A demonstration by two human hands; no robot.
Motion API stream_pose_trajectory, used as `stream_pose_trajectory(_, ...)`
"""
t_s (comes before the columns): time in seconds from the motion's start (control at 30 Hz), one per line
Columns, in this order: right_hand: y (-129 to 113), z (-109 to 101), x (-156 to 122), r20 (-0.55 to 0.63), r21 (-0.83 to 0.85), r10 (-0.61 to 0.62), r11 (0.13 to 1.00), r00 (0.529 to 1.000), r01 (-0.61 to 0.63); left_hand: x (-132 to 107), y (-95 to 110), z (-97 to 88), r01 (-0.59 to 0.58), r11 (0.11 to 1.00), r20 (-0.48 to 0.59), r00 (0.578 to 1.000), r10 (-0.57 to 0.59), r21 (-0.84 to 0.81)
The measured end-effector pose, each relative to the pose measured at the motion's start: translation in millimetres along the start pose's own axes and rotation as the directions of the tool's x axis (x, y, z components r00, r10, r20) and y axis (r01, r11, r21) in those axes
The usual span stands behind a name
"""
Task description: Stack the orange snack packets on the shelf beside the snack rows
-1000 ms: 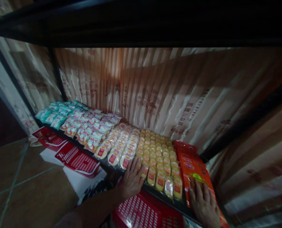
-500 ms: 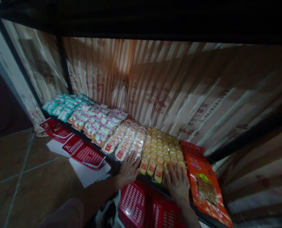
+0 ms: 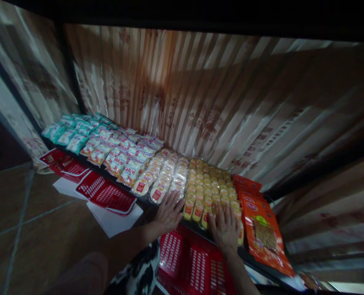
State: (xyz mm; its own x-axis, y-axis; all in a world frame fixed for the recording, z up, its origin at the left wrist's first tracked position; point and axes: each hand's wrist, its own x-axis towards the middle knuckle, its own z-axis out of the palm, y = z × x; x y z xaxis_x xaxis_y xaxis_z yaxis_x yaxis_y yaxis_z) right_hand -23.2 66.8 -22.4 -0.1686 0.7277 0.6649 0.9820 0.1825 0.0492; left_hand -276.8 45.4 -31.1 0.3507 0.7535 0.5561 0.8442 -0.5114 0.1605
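Note:
Rows of snack packs line a low dark shelf. My left hand (image 3: 168, 212) lies flat with fingers stretched over the front of the white round packs (image 3: 161, 176) in clear wrap. Against the front of the yellow packs (image 3: 197, 192) rests my right hand (image 3: 225, 226), fingers spread and hiding a few of them. Neither hand is closed around anything. Orange bags (image 3: 263, 229) with a picture of brown sticks stand just right of my right hand. To the left sit white-and-orange bags (image 3: 123, 153) and teal bags (image 3: 75, 131).
Red plastic baskets (image 3: 106, 192) hang or stand along the shelf front at left, with more red baskets (image 3: 188, 256) below my hands. White sheets (image 3: 114, 219) lie under the left baskets. A pleated curtain (image 3: 194, 94) closes the back; a dark shelf beam (image 3: 182, 20) crosses overhead.
My right hand has shifted slightly left along the front of the yellow packs, uncovering packs on its right side. My left hand stays by the white packs. The view has tilted slightly.

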Motion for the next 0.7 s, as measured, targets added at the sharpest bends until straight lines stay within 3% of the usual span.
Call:
stream_pose_trajectory(0.13, -6.1, -7.1, -14.1, -0.133, -0.043, 0.113, 0.992, 0.985, -0.12, -6.5, -15.6, -16.2, 0.08, 0.996, -0.039, 0.996, -0.079, 0.032)
stream_pose_trajectory(0.23, -17.6, -11.8, -22.5, -0.146, -0.076, 0.156, 0.983, 0.977, -0.169, -13.9, -36.5, -18.8, 0.169, 0.984, -0.076, 0.983, -0.165, 0.054)
stream_pose_trajectory(0.33, -38.2, -14.2, -16.8, -0.098, -0.072, 0.088, 0.993, 0.991, -0.096, -17.4, -52.5, -15.2, 0.132, 0.989, -0.075, 0.989, -0.127, 0.066)
stream_pose_trajectory(0.47, -71.3, -7.1, -0.6, -0.009, 0.013, -0.031, 0.999, 0.999, 0.031, -15.2, -59.5, -8.6, 0.078, 0.993, -0.068, 0.995, -0.072, 0.088)
stream_pose_trajectory(0.7, -97.1, 10.3, 0.9, 0.042, 0.027, -0.008, 1.0, 0.999, 0.007, -13.7, -60.4, -1.6, 0.108, 0.99, -0.055, 0.993, -0.103, 0.093)
